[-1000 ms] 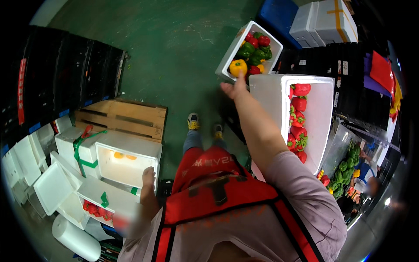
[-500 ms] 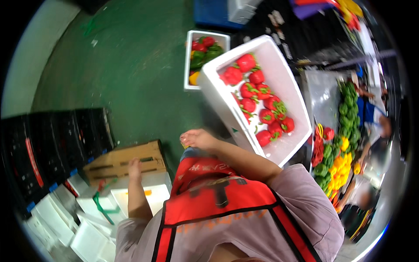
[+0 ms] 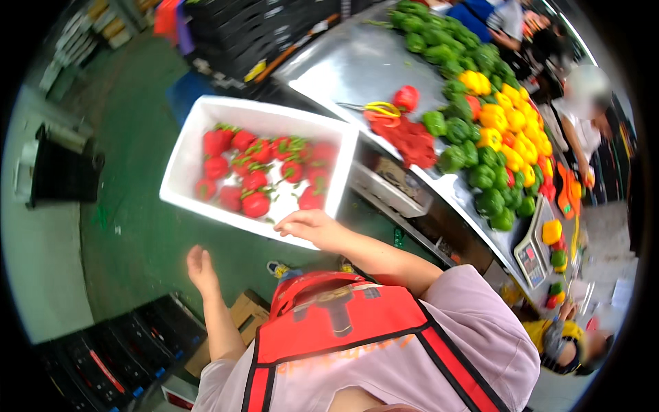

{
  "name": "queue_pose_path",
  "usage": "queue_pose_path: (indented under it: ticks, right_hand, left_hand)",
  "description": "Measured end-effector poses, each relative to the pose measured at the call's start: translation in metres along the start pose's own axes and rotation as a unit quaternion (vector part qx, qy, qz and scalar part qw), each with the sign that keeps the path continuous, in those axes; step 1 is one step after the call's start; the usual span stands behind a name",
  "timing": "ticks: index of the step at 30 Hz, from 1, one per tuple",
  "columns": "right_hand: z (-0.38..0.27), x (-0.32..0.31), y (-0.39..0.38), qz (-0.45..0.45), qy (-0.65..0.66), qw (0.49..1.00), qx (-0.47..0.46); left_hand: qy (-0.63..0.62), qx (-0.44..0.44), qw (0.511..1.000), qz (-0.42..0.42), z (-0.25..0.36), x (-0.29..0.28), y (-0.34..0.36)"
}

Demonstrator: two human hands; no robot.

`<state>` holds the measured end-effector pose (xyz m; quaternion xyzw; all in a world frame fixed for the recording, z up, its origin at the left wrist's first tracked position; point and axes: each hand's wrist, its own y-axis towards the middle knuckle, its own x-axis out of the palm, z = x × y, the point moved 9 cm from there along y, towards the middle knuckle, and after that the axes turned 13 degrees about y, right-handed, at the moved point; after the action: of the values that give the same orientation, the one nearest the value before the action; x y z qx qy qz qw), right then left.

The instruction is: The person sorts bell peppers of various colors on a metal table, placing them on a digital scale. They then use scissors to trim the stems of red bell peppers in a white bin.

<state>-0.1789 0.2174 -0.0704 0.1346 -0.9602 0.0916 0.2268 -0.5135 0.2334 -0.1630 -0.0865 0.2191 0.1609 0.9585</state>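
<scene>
A white foam box (image 3: 180,172) stands in front of me with several red bell peppers (image 3: 255,204) lying in it, their green stems on. Just at the box's near rim is my right hand (image 3: 309,228), its fingers stretched out to the left with nothing seen in them. Whether they touch the rim I cannot tell. My left hand (image 3: 202,269) hangs over the floor, short of the box's near left side, empty with its fingers extended.
To the right a metal table (image 3: 336,65) bears green peppers (image 3: 456,134), yellow peppers (image 3: 511,120), yellow-handled scissors (image 3: 382,108), red gloves (image 3: 412,142) and a scale (image 3: 530,261). Other people work along it. Black crates (image 3: 240,34) are stacked behind the box; more black crates (image 3: 123,350) stand at lower left.
My view has swung to the right, bringing in more of the table. The foam box now sits farther left in view. My right hand has come to its near rim; my left hand remains empty.
</scene>
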Motion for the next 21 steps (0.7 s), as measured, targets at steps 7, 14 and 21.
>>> queue_pose_path:
  ticks: [7, 14, 21]
  right_hand:
    - [-0.056, -0.177, -0.209, 0.316, 0.051, 0.947, -0.034]
    - [-0.046, -0.237, -0.346, 0.477, 0.091, 0.87, -0.088]
    - [-0.024, -0.247, -0.397, 0.53, 0.137, 0.83, -0.108]
  left_hand:
    - [-0.072, 0.188, 0.959, -0.198, 0.163, 0.213, -0.061]
    - [0.051, 0.313, 0.859, -0.402, 0.274, 0.393, -0.166]
    - [0.284, 0.543, 0.741, -0.274, 0.296, 0.514, -0.153]
